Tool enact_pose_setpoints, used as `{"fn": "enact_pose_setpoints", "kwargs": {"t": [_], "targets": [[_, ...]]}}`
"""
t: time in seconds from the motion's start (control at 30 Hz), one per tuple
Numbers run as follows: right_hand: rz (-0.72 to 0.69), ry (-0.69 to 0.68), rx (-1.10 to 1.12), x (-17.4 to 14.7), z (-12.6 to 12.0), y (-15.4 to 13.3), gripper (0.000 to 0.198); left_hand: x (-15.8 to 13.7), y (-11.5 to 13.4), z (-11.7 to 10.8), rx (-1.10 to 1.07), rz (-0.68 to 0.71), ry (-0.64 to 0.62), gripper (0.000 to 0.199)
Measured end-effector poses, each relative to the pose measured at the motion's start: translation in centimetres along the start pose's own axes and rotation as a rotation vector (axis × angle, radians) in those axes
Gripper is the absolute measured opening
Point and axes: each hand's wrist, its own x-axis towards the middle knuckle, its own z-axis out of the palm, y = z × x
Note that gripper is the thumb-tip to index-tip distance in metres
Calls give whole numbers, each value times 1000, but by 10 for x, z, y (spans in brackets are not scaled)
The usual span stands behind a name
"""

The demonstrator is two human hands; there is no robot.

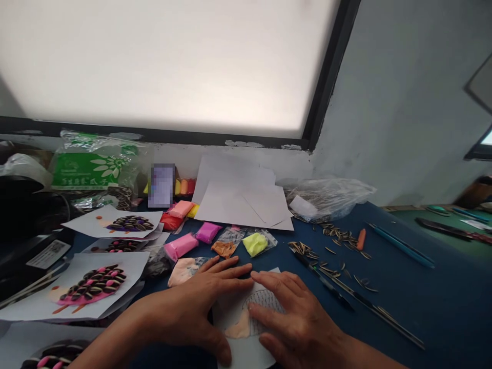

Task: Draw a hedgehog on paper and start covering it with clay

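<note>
A white sheet of paper (246,352) with a pencil drawing of a hedgehog-like animal lies in front of me. Peach clay (241,327) is spread over the head end of the drawing; the rounded body beside it carries short pencil strokes. My left hand (203,294) rests along the sheet's left side, fingers stretched and thumb apart. On the other side, my right hand (294,312) has its index fingertip at the edge of the peach clay, the other fingers spread over the paper. Neither hand holds anything. An opened pack of peach clay (182,271) sits just beyond my left hand.
Finished seed-and-clay pictures (94,284) lie at left. Clay packs in pink (181,247), purple (208,232) and yellow-green (255,244) stand beyond my hands. Loose sunflower seeds (338,236), a pen (330,289) and a blue tool (402,245) are at right; blank paper (246,202) is behind.
</note>
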Motion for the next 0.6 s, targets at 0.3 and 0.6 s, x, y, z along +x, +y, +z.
{"fn": "enact_pose_setpoints", "kwargs": {"t": [0.3, 0.6], "targets": [[58, -211, 2, 7, -4, -1, 38, -1, 1, -1, 2, 28, 20, 102], [-76, -124, 0, 5, -6, -2, 35, -1, -3, 2, 9, 32, 31, 98]]}}
